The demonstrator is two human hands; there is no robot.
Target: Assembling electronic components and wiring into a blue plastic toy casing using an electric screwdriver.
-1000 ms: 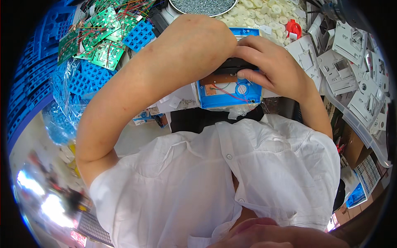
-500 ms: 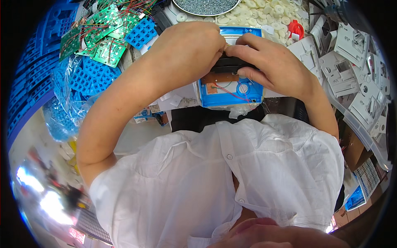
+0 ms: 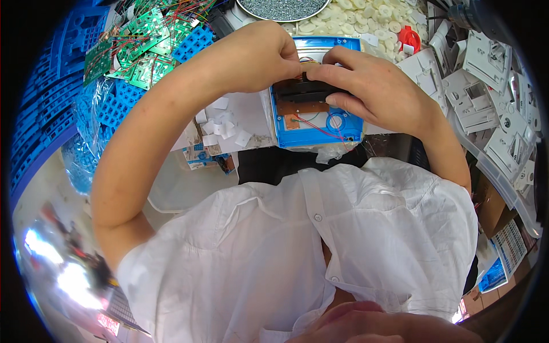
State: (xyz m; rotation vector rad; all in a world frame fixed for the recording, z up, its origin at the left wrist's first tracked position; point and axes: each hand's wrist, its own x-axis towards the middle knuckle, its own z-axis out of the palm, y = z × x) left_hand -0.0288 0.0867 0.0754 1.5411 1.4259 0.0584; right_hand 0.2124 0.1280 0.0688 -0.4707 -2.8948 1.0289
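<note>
Case (image 3: 303, 139), one, blue, contains one black block (image 3: 303, 91); right hand (image 3: 383, 91) clasps it; left hand (image 3: 260, 57), cannot tell its grip.

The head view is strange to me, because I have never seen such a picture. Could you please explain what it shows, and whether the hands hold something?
No machine is here: a person works by hand. A fisheye camera on the head looks down, so straight edges bend and the white shirt fills the lower part. In front is an open blue case. The right hand touches the black part inside it. The left hand pinches close by, but I cannot tell whether it holds anything. Green boards and blue parts lie to the left, a dish of metal pieces and pale discs beyond, white panels to the right.
</note>
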